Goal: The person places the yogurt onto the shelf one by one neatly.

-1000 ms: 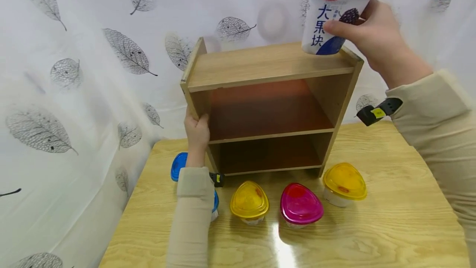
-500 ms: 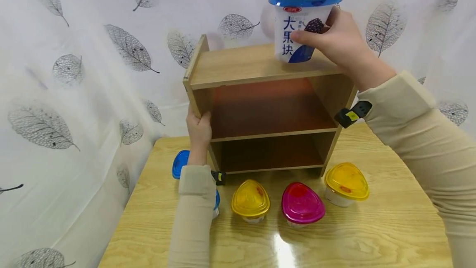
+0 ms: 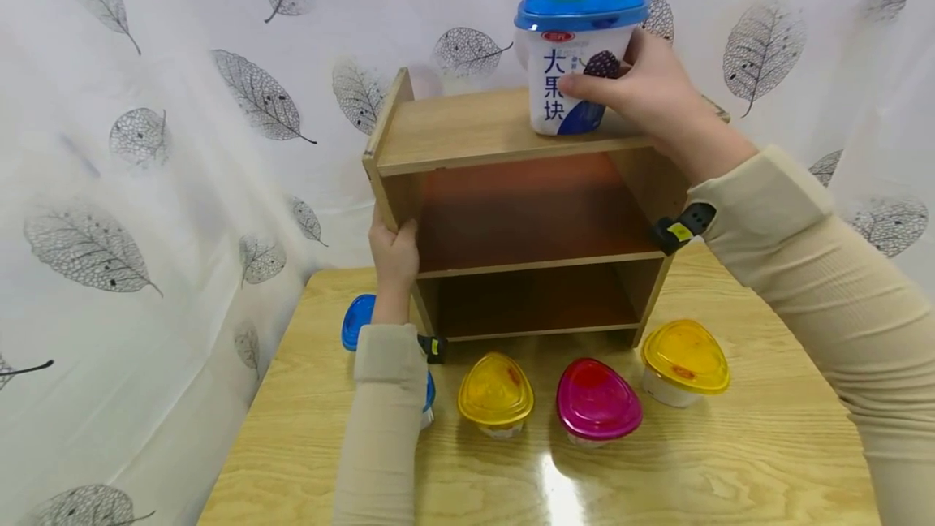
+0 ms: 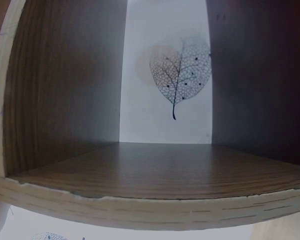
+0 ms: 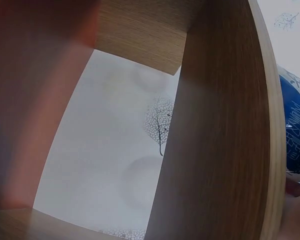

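the blue-lidded cup (image 3: 577,43) is upright over the top board of the wooden shelf (image 3: 467,128), right of its middle; you cannot tell whether its base touches the wood. your right hand (image 3: 650,96) holds it from the side, thumb across the printed front. your left hand (image 3: 394,254) grips the shelf's left side panel at its front edge. on the table (image 3: 657,477) before it stand a yellow-lidded cup (image 3: 497,392), a magenta-lidded cup (image 3: 597,403) and, near the shelf's right foot, another yellow-lidded cup (image 3: 685,360). your left sleeve (image 3: 383,428) partly hides a blue lid (image 3: 429,392).
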Tool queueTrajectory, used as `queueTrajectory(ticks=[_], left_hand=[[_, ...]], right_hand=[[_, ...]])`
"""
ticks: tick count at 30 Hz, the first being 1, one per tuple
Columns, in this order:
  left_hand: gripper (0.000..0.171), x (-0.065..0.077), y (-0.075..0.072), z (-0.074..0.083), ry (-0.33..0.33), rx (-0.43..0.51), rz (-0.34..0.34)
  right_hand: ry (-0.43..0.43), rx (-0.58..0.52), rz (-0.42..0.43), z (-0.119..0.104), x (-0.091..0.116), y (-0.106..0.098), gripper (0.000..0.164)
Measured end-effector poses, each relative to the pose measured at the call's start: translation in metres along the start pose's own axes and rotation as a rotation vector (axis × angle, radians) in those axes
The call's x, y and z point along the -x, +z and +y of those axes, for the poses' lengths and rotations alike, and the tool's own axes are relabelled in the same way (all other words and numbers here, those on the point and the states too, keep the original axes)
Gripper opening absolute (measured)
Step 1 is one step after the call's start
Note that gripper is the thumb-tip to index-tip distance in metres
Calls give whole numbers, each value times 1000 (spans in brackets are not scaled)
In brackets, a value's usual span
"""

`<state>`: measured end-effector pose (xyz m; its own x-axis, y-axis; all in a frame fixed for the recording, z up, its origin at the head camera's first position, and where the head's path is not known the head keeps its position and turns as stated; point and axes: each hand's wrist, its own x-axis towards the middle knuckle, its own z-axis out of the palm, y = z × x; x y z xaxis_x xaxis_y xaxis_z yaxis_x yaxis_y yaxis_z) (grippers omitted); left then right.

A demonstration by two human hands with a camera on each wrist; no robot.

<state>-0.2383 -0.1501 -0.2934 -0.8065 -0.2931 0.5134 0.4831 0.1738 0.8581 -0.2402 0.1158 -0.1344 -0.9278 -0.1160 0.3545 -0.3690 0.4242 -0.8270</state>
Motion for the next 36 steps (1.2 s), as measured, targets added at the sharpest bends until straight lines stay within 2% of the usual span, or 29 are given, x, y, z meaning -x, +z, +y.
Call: queueTrajectory(ticks=[12, 20, 27, 36], left_hand=[[48, 0, 2, -2, 4, -25, 8], [48, 0, 2, 0, 19, -14, 27], [49, -1, 0, -2, 3, -15, 29], [48, 0, 2, -2, 18, 15, 10]], right_hand=[[-15, 29, -34, 3, 1, -4, 64], [-26, -87, -4, 7, 11, -15, 63], [-13, -194, 63, 10, 13, -16, 57], [-38, -232, 90, 12, 12, -13, 48]])
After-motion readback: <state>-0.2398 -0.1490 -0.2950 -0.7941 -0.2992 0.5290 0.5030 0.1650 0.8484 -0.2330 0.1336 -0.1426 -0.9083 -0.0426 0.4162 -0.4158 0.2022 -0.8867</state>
